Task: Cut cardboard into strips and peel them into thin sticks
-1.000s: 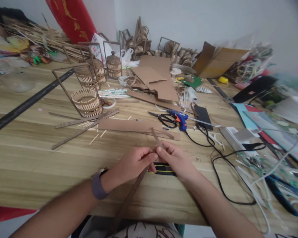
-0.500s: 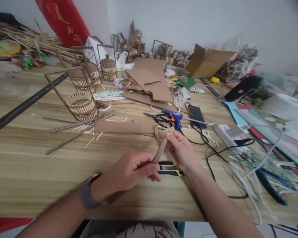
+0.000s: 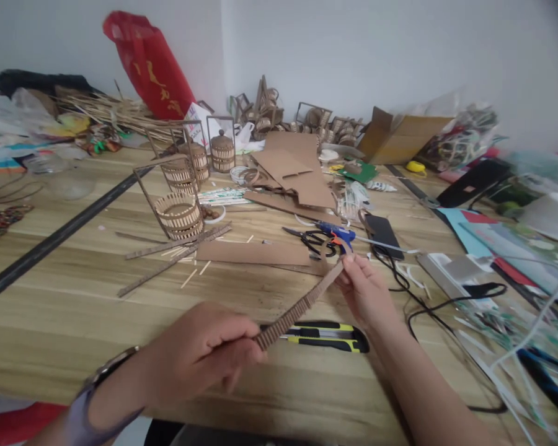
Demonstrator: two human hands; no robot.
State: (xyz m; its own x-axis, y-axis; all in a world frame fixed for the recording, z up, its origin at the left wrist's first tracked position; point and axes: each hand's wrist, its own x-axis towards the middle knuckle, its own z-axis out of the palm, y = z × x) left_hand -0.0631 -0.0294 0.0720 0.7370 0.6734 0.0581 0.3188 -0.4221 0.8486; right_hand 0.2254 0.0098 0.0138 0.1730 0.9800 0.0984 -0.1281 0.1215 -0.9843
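Both my hands hold a long ridged brown cardboard strip (image 3: 302,305) stretched above the wooden table (image 3: 74,310). My left hand (image 3: 204,350) pinches its near end with curled fingers. The strip's far end is gripped in my right hand (image 3: 365,291), further from me. Under the strip lies a black and yellow utility knife (image 3: 323,334). Just beyond my right hand are a blue glue gun (image 3: 337,234) and black scissors (image 3: 314,238).
A flat cardboard piece (image 3: 253,253) and loose strips lie mid-table. Small woven baskets in wire frames (image 3: 179,207) stand further back, near cardboard sheets (image 3: 292,167). A phone (image 3: 384,229), black cables (image 3: 441,303) and cluttered papers fill the right side. A long dark bar (image 3: 51,238) crosses the left.
My hands have moved apart, pulling the strip out straight between them. The left hand came toward me, the right moved away. The view tilted up a little.
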